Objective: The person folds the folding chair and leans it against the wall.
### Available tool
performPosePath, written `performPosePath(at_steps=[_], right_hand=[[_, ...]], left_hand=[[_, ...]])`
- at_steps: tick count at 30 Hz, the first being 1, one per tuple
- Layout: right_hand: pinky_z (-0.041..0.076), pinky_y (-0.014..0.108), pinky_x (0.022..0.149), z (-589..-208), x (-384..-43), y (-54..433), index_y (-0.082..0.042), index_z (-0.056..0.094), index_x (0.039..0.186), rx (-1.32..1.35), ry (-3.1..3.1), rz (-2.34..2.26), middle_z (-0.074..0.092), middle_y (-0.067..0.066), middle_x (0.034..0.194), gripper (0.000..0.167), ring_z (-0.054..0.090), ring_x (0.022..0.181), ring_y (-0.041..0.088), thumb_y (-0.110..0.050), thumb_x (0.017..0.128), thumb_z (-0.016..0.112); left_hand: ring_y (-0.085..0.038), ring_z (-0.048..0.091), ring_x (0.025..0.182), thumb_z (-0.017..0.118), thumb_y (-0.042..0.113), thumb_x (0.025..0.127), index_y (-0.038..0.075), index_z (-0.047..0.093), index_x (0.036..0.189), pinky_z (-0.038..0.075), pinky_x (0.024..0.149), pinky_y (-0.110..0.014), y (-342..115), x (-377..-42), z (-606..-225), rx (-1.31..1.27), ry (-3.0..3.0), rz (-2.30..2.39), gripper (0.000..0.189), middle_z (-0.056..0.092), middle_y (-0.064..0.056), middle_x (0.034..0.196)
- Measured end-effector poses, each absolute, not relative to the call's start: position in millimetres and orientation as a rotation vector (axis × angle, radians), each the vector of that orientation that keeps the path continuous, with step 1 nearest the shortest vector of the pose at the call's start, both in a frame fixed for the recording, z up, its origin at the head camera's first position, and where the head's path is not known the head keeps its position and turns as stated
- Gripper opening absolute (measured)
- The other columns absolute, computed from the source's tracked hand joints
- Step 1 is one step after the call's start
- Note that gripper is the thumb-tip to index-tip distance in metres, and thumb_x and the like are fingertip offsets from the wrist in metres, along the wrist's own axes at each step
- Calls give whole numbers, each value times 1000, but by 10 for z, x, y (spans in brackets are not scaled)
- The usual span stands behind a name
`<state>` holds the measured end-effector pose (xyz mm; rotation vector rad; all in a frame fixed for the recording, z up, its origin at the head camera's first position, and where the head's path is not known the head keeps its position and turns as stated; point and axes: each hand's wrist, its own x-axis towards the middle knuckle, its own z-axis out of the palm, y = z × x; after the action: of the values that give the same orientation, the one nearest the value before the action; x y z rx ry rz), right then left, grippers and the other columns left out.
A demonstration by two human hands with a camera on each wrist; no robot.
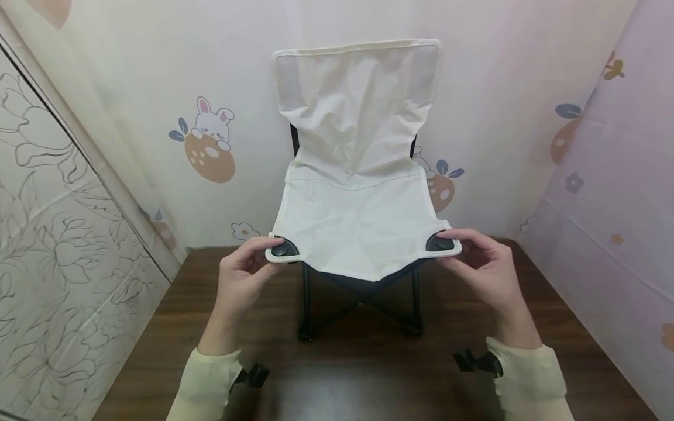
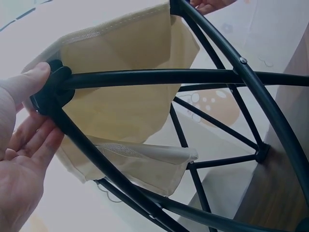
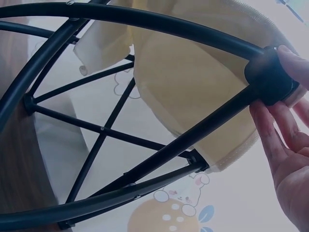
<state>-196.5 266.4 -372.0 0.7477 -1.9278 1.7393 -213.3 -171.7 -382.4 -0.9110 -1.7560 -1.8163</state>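
Observation:
A folding chair stands unfolded with its white fabric seat (image 1: 358,222) toward me and the fabric backrest (image 1: 358,99) rising behind. My left hand (image 1: 244,272) grips the seat's front left corner, fingers on top and thumb at the edge. On the other side, my right hand (image 1: 481,263) holds the front right corner the same way. Black corner patches (image 1: 439,242) show beside the fingers. From below, both wrist views show the hands around the black plastic joints (image 2: 55,89) where dark metal tubes (image 3: 193,125) meet under the cloth.
The chair's crossed legs (image 1: 416,304) rest on a dark brown wooden surface (image 1: 342,380). A printed curtain (image 1: 210,64) with rabbits and carrots hangs close behind. Floral-patterned sheeting (image 1: 52,234) borders the left, and another printed sheet (image 1: 621,193) the right.

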Motion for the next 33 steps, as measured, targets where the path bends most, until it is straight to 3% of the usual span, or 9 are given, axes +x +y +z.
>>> performPosePath(at_steps=[5, 15, 24, 33], right_hand=[[61, 22, 92, -3718, -1978, 2659, 16, 68, 126, 786, -1912, 1737, 78, 3, 122, 44, 71, 101, 15, 29, 85, 74], [62, 23, 91, -3689, -1977, 2639, 17, 68, 127, 751, -1931, 1736, 78, 2, 121, 45, 70, 100, 15, 30, 84, 75], [62, 21, 86, -3653, -1988, 2615, 17, 68, 127, 774, -1909, 1741, 79, 5, 121, 43, 72, 98, 16, 27, 85, 76], [61, 20, 91, -3645, -1996, 2589, 14, 70, 129, 784, -1893, 1730, 78, 7, 123, 43, 71, 100, 17, 24, 87, 77]], left_hand=[[-21, 74, 104, 74, -27, 86, -15, 71, 123, 65, 89, -33, -1714, -2138, -3822, -933, -1731, -1828, 39, 75, -15, 118], [-20, 74, 102, 80, -19, 89, -14, 72, 124, 66, 85, -33, -1714, -2156, -3802, -905, -1769, -1826, 36, 75, -14, 117], [-20, 75, 102, 77, -25, 86, -15, 72, 123, 65, 85, -31, -1710, -2185, -3777, -920, -1732, -1833, 38, 76, -14, 115], [-22, 72, 106, 81, -18, 89, -13, 73, 124, 63, 92, -31, -1707, -2192, -3774, -901, -1749, -1810, 36, 74, -15, 118]])
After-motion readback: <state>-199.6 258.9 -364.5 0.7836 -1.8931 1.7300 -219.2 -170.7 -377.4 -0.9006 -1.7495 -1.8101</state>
